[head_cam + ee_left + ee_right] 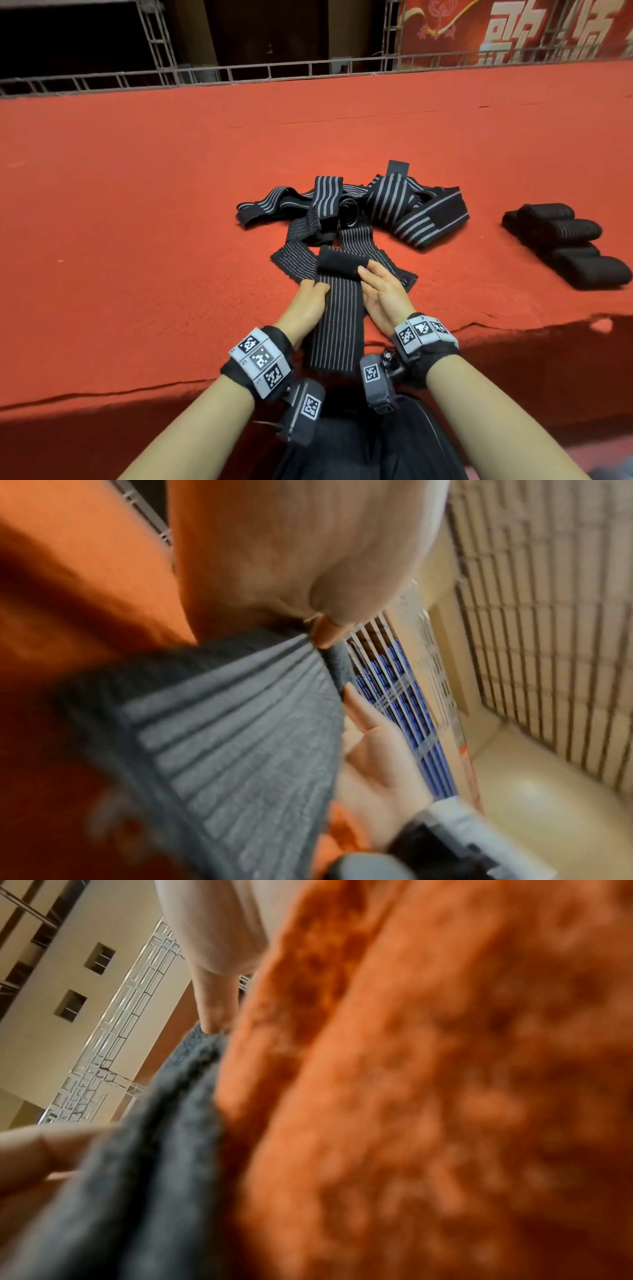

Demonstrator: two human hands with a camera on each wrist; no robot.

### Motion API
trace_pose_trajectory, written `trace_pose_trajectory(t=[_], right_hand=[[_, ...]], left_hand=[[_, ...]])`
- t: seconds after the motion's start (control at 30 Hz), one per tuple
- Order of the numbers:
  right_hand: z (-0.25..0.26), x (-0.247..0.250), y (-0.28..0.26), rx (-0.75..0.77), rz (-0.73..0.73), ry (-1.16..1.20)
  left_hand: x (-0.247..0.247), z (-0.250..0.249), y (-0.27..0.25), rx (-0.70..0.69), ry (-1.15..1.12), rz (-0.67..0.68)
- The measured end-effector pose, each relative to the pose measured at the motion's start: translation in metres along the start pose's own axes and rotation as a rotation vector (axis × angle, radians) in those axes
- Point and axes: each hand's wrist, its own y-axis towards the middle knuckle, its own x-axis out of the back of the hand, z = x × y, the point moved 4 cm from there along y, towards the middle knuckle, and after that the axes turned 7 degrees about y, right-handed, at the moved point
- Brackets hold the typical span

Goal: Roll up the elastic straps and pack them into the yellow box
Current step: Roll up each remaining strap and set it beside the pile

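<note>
Rolling a striped elastic strap (337, 318) on the red tabletop (137, 205), the left hand (308, 303) pinches its edge while the right hand (380, 291), fingers straight, steadies the roll for tightness.

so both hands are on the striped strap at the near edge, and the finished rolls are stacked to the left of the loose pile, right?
Not left. The head view shows the finished rolls right of the loose pile. Both the left hand and right hand are on the striped strap.
</note>
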Motion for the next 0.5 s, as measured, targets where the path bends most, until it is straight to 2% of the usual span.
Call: trace_pose_trajectory(t=[0.1,0.3,0.37,0.5], right_hand=[[0.001,-0.003,-0.001,0.013,-0.015,-0.007],[-0.001,-0.003,-0.003,0.018,-0.113,-0.009],[0.000,-0.004,-0.004,0.020,-0.120,-0.007],[-0.001,-0.004,-0.003,-0.002,-0.095,-0.040]], left_hand=[[0.001,0.003,-0.015,0.218,-0.246,-0.003],[-0.011,0.003,-0.013,0.250,-0.269,-0.206],[-0.014,0.010,-0.010,0.202,-0.131,-0.311],[-0.014,0.014,-0.019,0.039,0.420,-0.432]])
